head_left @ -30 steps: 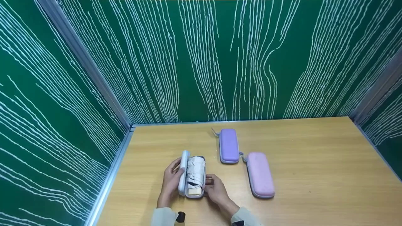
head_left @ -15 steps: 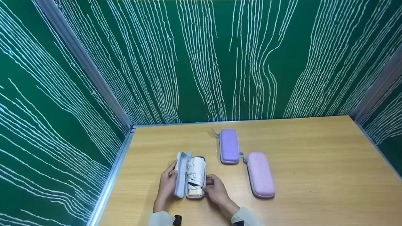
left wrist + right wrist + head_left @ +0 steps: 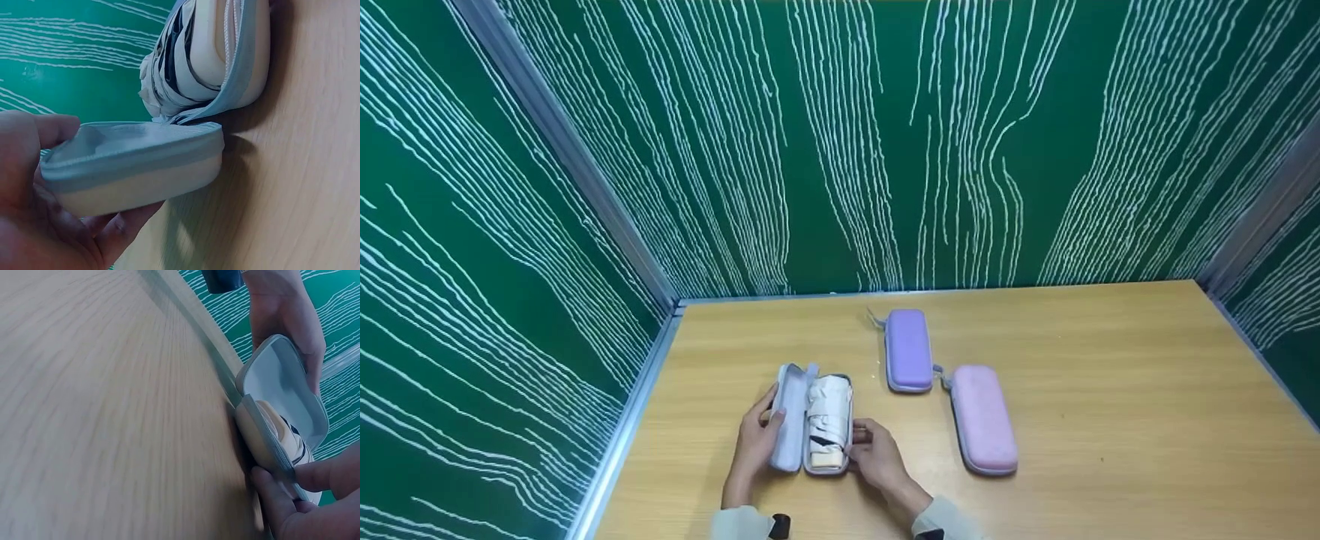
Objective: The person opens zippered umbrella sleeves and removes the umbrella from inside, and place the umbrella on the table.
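A pale blue-grey zip case point(image 3: 789, 442) lies unfolded on the table, lid to the left. Inside its base sits a folded white umbrella point(image 3: 829, 412) with a cream end at the near side. My left hand point(image 3: 754, 441) grips the lid by its outer edge; in the left wrist view the thumb is over the rim and fingers lie beneath the lid point(image 3: 135, 174). With thumb and fingers, my right hand point(image 3: 879, 456) pinches the base's right wall, and the right wrist view shows the thumb over the zip edge point(image 3: 270, 439).
A purple case point(image 3: 908, 351) lies farther back, right of the unfolded one. Nearer and more to the right is a pink case point(image 3: 984, 420). Both are zipped and have grey wrist loops. Green walls with white lines point(image 3: 840, 150) border the wooden table point(image 3: 1110, 390).
My left hand has swung the lid outward to the left, from nearly upright to leaning well back, so its inside shows. The right hand has stayed at the base.
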The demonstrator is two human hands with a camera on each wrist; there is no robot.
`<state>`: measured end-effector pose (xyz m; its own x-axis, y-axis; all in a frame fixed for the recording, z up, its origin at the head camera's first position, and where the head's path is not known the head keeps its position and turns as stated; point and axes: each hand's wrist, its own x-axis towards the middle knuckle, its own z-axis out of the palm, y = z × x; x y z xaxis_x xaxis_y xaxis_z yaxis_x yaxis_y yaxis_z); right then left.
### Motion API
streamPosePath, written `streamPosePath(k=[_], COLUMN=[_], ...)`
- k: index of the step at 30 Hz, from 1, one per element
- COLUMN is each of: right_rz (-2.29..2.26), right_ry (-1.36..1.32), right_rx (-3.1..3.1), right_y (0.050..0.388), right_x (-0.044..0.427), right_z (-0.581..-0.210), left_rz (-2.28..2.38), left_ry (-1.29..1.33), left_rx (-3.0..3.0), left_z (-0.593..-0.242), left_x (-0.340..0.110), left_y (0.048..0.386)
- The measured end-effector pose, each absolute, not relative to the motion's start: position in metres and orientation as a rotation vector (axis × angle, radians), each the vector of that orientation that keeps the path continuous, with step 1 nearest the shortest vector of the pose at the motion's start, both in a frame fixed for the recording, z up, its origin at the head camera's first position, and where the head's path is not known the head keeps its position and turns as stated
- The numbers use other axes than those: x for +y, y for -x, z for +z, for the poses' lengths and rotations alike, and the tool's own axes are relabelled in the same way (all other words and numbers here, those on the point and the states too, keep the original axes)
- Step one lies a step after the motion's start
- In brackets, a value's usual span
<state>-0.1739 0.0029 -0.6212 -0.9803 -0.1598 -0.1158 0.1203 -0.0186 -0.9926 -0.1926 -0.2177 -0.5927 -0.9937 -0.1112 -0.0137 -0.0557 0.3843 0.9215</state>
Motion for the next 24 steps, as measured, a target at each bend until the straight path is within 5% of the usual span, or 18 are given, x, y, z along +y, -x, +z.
streamPosePath(k=[24], right_rz=[-2.112], right_ry=[0.058], right_rx=[2.075], right_y=[0.175], right_x=[0.006], right_z=[-0.621], left_rz=[-1.847], left_ry=[-0.513], left_rx=[-2.414], left_z=[-0.593], left_x=[-0.229], left_y=[0.194])
